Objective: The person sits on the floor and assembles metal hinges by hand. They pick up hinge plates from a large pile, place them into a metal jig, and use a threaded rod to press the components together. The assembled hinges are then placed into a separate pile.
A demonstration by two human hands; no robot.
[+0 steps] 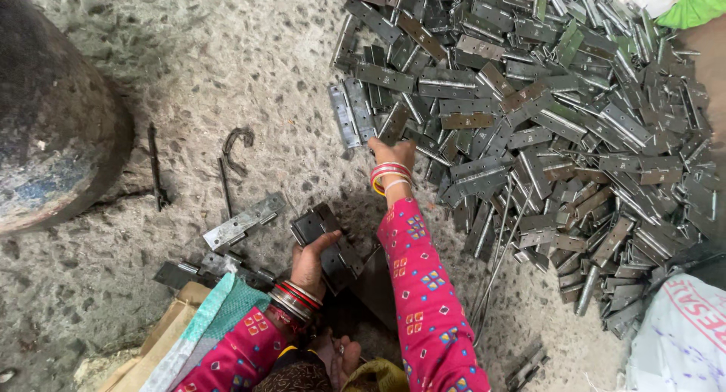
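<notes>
Left hand [308,265]: clamped on a small stack of hinges [327,241], thumb over the top leaf and fingers under, so the stack stays squared up instead of fanning out. It sits close to my lap, near the bottom edge of the floor patch I'm on.

Right hand [391,151]: stretched way out to the near edge of the big hinge pile [560,127], fingers pinching on one dark hinge [392,124] that's tipped up on end there. Pretty sure I've got it nipped, but my fingertips are hidden behind it, so call it a light grasp.

Where the picked hinge sits: right at my right fingertips, at the pile's left fringe, well apart from the stack in my left hand.

Why the pile's like that: just dumped loose, leaves overlapping every which way, spreading across the concrete floor [227,59] to the right edge of view. Edge pieces are easiest to grab, no digging.

Strays: a couple of opened hinges [243,222] lie flat just left of my left hand, plus a bent hook [236,142] and thin rods [155,169] further left.

Other stuff: a big dark drum [53,112] at the left edge, cardboard [162,335] under my left elbow, a white sack [681,331] at the bottom right corner.
</notes>
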